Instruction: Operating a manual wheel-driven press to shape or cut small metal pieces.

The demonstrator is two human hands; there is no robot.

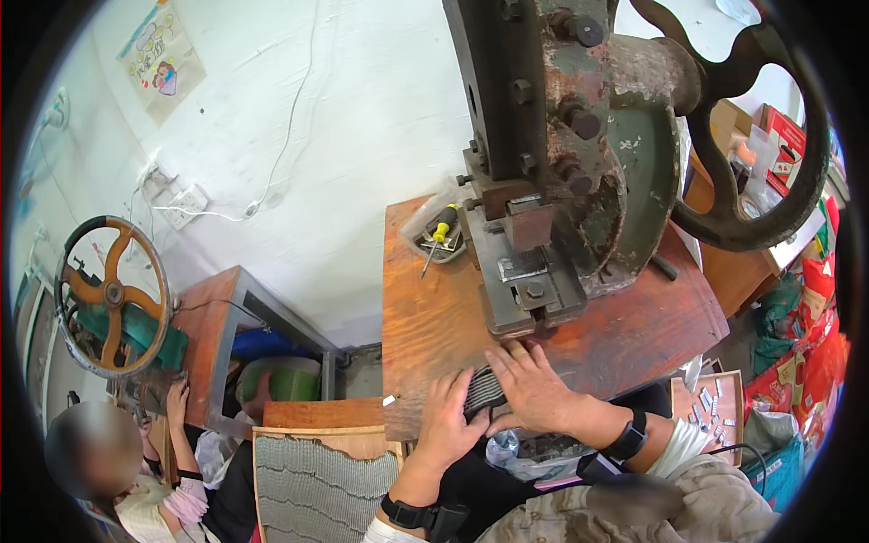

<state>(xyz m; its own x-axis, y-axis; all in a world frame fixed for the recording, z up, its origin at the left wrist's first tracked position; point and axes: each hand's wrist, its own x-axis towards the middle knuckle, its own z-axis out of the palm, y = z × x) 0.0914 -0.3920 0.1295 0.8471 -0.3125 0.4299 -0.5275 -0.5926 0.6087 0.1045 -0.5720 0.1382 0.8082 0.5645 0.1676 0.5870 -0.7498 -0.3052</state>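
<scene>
At the front edge of a worn wooden counter (434,317), a person's two hands close around a stack of thin grey metal strips (482,391). The left hand (450,423) grips the stack from below at the counter's edge, while the right hand (534,387) lies flat over its top, fingers spread toward an old iron press (543,181) with a large flywheel (760,136). A yellow-handled screwdriver (441,233) rests in a dish behind. Lower left, a tray of stacked strips (312,489) sits beside another seated person (145,489) at a second handwheel machine (113,294).
</scene>
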